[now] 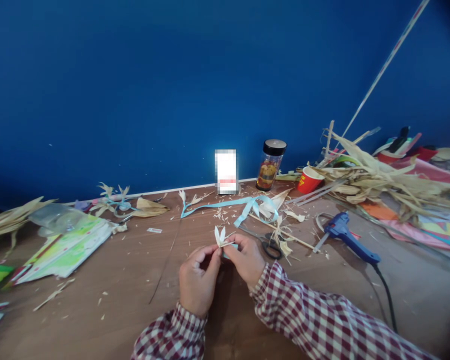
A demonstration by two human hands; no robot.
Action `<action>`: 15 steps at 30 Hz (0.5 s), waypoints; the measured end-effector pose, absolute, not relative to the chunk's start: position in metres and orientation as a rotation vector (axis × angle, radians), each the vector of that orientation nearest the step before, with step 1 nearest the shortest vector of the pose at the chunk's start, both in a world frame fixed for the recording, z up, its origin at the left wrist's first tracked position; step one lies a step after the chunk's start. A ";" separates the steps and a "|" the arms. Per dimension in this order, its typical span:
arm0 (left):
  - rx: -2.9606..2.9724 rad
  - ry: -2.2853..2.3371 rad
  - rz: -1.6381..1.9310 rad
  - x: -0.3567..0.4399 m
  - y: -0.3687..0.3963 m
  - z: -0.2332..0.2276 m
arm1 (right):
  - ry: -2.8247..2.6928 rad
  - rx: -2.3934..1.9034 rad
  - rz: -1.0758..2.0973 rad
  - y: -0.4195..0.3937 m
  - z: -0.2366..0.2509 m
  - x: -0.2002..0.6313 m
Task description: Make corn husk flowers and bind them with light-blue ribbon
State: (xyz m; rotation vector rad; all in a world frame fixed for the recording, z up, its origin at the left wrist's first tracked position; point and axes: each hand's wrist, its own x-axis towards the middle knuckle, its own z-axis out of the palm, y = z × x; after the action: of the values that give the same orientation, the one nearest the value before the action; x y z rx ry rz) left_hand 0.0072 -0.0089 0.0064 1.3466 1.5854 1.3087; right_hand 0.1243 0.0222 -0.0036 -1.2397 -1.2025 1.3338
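Husk flower (220, 236), small and pale, sits pinched between both hands above the near middle of the desk (135, 280). Right hand (247, 260) has its grip closed on the base; left hand (198, 282) pinches beside it. Shaping seems underway; steady fingertip work looks needed next. Scissors (268, 245) lie just right, glue gun (347, 235) farther right

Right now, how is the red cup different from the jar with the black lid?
The red cup lies tipped on its side with its mouth open, while the jar stands upright with its black lid on. The cup is solid red and you cannot see through it; the jar is clear, and something orange-brown shows inside. The cup looks shorter than the jar. Both sit at the back of the wooden table, by the blue wall.
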 end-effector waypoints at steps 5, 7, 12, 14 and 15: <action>0.926 1.406 1.302 0.002 -0.002 -0.002 | -1.193 -1.152 1.422 0.027 -0.003 0.127; 0.781 1.343 1.322 0.000 0.000 -0.003 | -1.209 -1.111 1.437 0.027 -0.002 0.127; 0.603 1.229 1.322 0.000 0.001 0.001 | -1.223 -1.099 1.463 0.025 -0.003 0.128; 0.575 1.221 1.325 0.002 0.002 0.004 | -1.220 -1.121 1.447 0.025 -0.003 0.127; 0.573 1.224 1.325 0.002 0.002 0.005 | -1.218 -1.132 1.437 0.025 -0.002 0.127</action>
State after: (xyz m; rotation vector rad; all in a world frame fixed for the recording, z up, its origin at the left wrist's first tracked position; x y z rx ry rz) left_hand 0.0023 0.0018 0.0047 0.5730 1.2235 1.3249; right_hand 0.1271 0.0252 -0.0024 -1.1318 -1.2176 1.4371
